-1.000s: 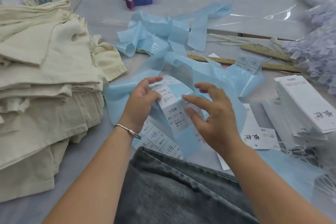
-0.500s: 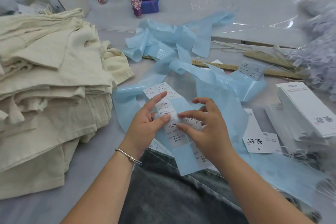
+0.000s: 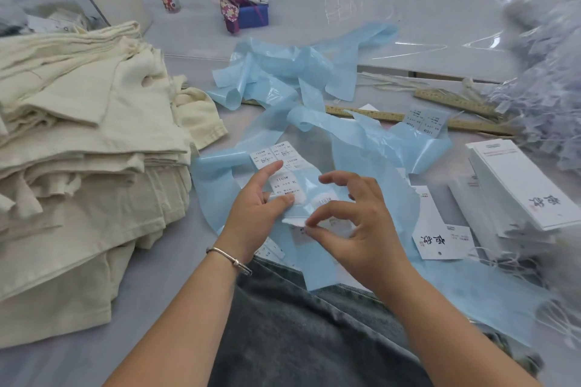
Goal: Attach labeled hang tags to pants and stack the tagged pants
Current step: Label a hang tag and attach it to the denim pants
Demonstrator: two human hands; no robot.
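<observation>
Right hand [image 3: 361, 229] now peeling sticker [image 3: 295, 221] off blue strip [image 3: 283, 185], thumb-forefinger pinched; left hand [image 3: 257, 214] pinches strip, frame centre; hang tag [image 3: 440, 239] rightward.

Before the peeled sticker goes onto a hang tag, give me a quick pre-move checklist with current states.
1. Backing strip held steady: ok, left hand pinches it with thumb and forefinger.
2. Sticker lifted: ok, right hand pinches its peeled white edge.
3. Sticker fully free of the backing: cannot tell, fingers cover it.
4. Hang tag within reach: ok, one lies flat just right of the right hand.
5. Tag's label area bare: cannot tell, print too small.
6. Pants ready: ok, cream stack at left.
</observation>
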